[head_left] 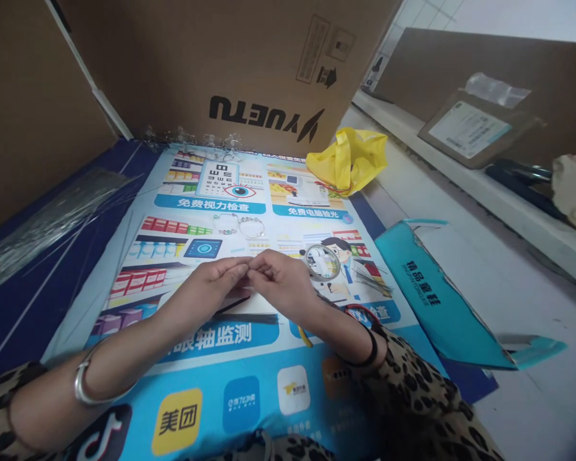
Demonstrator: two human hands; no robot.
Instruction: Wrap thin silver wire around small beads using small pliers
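Observation:
Over the middle of the printed sheet, my left hand point(210, 287) and my right hand point(284, 285) meet, the fingertips of each pinched together. Whatever lies between them is hidden or too thin to make out. Two beaded bracelets point(252, 236) lie just beyond my fingers. To the right of my right hand is a clear round roll point(322, 279), perhaps tape or cord. A thin bundle of wire-like strands point(374, 282) rests beside it. Beneath my right forearm, a red curved handle point(363, 310) and a yellow tip point(306, 337) show partly.
Cardboard boxes point(173, 64) wall off the back and left. Clear beaded pieces point(185, 137) line the back edge. A yellow bag point(348, 160) sits back right, with a teal box piece point(432, 301) nearer. Long strands in plastic point(43, 224) lie left. A labelled parcel point(470, 128) rests on the right ledge.

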